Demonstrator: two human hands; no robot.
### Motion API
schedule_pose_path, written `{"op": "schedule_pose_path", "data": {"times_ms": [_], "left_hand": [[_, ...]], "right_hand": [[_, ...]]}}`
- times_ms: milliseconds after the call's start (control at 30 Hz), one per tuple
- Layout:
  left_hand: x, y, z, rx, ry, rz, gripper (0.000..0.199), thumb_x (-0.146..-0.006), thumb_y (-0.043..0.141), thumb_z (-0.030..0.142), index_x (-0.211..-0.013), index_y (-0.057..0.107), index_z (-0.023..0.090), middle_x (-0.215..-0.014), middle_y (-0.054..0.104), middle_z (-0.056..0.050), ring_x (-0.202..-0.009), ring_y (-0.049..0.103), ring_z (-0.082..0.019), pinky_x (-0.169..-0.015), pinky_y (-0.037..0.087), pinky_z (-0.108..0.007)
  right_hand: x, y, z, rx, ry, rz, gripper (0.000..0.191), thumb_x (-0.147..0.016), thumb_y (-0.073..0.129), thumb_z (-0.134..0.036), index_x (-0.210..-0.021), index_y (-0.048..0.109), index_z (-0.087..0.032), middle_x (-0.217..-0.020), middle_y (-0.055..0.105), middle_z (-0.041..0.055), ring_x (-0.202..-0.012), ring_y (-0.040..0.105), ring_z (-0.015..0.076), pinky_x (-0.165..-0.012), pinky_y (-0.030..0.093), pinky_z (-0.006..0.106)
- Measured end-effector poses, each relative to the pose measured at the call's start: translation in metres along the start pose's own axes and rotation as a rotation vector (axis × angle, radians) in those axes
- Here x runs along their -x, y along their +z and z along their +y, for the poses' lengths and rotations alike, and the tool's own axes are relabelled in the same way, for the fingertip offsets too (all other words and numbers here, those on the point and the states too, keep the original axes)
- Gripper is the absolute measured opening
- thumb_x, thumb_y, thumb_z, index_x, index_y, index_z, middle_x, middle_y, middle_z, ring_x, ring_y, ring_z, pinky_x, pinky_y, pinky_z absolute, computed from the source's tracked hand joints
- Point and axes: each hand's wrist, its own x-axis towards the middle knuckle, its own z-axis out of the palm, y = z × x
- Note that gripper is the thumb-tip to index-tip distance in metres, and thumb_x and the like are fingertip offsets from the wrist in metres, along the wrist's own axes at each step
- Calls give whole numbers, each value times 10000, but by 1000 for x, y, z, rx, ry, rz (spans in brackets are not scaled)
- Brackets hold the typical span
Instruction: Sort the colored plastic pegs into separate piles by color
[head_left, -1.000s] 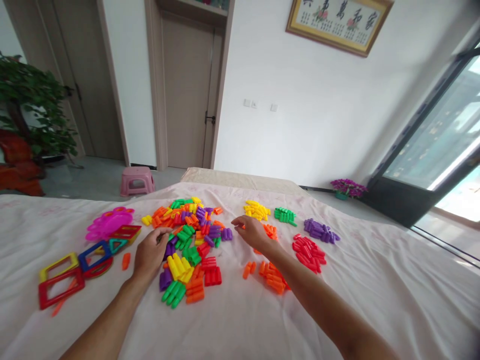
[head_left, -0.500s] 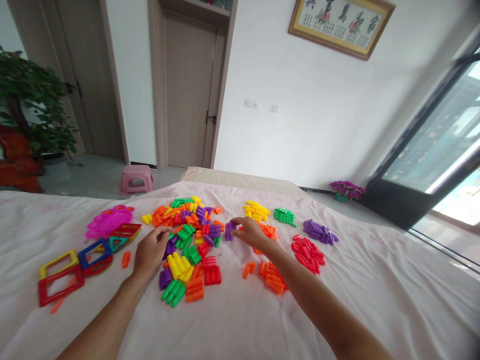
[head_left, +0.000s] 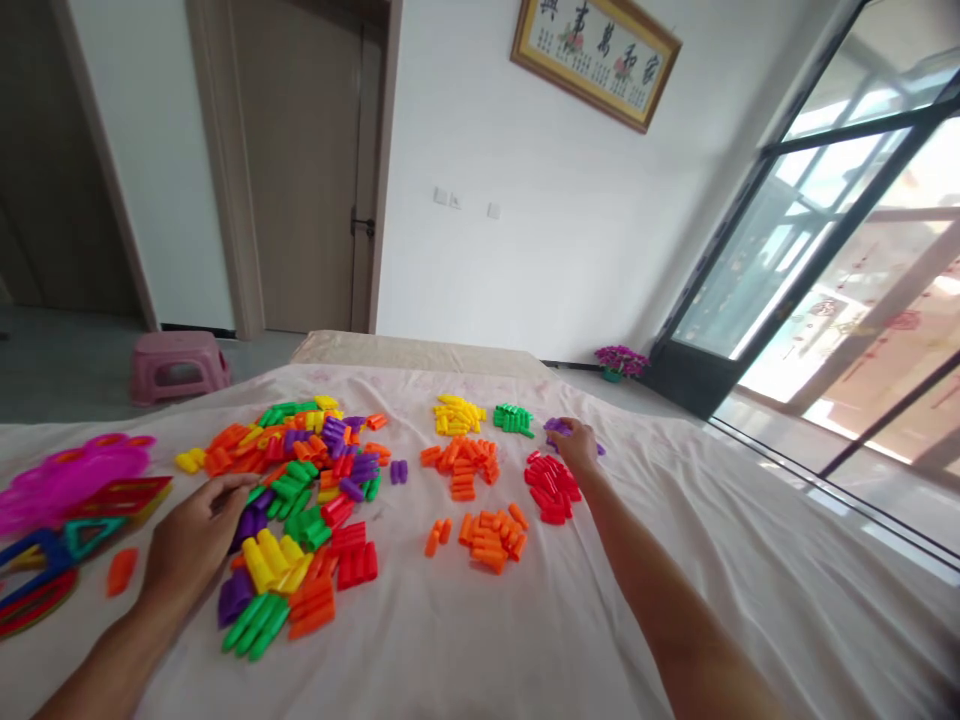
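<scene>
On the near left of the pale, faintly patterned cloth [head_left: 375,640] spread a heap of mixed-colour, bullet-shaped plastic pieces [head_left: 274,560]. The person's left hand [head_left: 191,530] lay at its left side, fingers close together; whether they pinched anything, I could not tell.

Farther right stood single-colour plastic piles, orange [head_left: 491,540] and then red [head_left: 551,485]. The right hand had just left the heap's right side, where two short purple pieces [head_left: 403,471] lay apart. Now the right hand [head_left: 579,445] arched over the purple plastic pile [head_left: 556,427] near the cloth's far edge, fingers bent downward, any pinched piece hidden from me. It looked like purple going to purple, with plenty still mixed.

Yellow [head_left: 456,415] and green [head_left: 514,419] piles sat along that edge too. I saw no readable label on the pieces.

Beyond, on the white wall, a gold-framed picture [head_left: 596,60] read, right to left, 家和萬事興, its last character cropped; the smaller writing was illegible.
</scene>
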Motion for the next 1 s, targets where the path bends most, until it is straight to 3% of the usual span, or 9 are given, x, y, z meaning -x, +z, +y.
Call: {"op": "schedule_pose_path", "data": {"times_ms": [100, 233, 367, 467, 600, 700, 800, 900, 1000], "left_hand": [[0, 1, -1, -11, 4, 19, 333, -901, 482, 452, -1071, 694, 259, -1036, 734, -39, -950, 660, -236, -769, 454, -310], [0, 3, -3, -22, 12, 40, 328, -896, 484, 453, -1048, 704, 263, -1014, 740, -37, -900, 666, -240, -743, 464, -324], [-1, 3, -2, -20, 16, 50, 334, -880, 493, 449, -1048, 711, 260, -992, 747, -40, -920, 672, -255, -747, 474, -335], [-1, 3, -1, -20, 15, 54, 341, -870, 499, 450, -1053, 710, 255, -998, 750, -41, -941, 673, -257, -767, 477, -336], [-1, 3, -1, 12, 12, 47, 340, -859, 508, 452, -1047, 710, 253, -1009, 755, -28, -947, 681, -240, -751, 483, -302], [-1, 5, -2, 45, 28, 69, 325, -858, 511, 445, -1027, 716, 259, -1018, 760, -10, -945, 688, -227, -769, 488, -285], [-1, 6, -4, 60, 40, 87, 316, -862, 513, 438, -1020, 722, 262, -1040, 759, -3, -954, 688, -223, -802, 484, -284], [-1, 7, -5, 88, 39, 88, 307, -856, 521, 430, -1018, 721, 262, -1050, 757, -5, -975, 684, -224, -813, 481, -286], [-1, 7, -5, 113, 32, 75, 311, -852, 523, 435, -1021, 718, 262, -1047, 759, -8, -960, 686, -225, -806, 484, -285]], "right_hand": [[-16, -10, 32, 58, 111, 58, 472, -684, 735, -368, -1106, 739, -155, -1036, 733, 134, -931, 678, 266, -817, 508, 324], [-29, -17, 53, 67, 225, 29, 509, -655, 728, -319, -1126, 728, -125, -1023, 749, 123, -958, 682, 288, -825, 522, 342], [-30, -21, 56, 72, 259, 52, 502, -661, 663, -208, -1146, 722, -96, -1061, 739, 147, -986, 684, 301, -865, 525, 361], [-25, -18, 45, 71, 245, 101, 517, -704, 582, -164, -1206, 699, -123, -1161, 702, 147, -1035, 669, 279, -912, 513, 358], [-13, -3, -1, -70, 76, 64, 455, -749, 554, -195, -1175, 708, -158, -1152, 702, 106, -915, 684, 208, -881, 525, 332], [11, 11, -60, -242, -131, -125, 338, -772, 568, -251, -1051, 740, -172, -1005, 745, 72, -846, 682, 200, -811, 541, 325], [52, 18, -127, -316, -389, -345, 262, -800, 595, -248, -1007, 745, -194, -948, 752, 51, -833, 682, 187, -795, 530, 317], [98, 21, -181, -223, -641, -614, 309, -817, 674, -256, -1118, 727, -208, -1038, 745, 59, -917, 676, 196, -819, 508, 308], [131, 25, -216, 3, -826, -695, 342, -842, 716, -356, -1155, 724, -219, -1110, 730, 76, -1068, 624, 239, -926, 452, 344]]}}
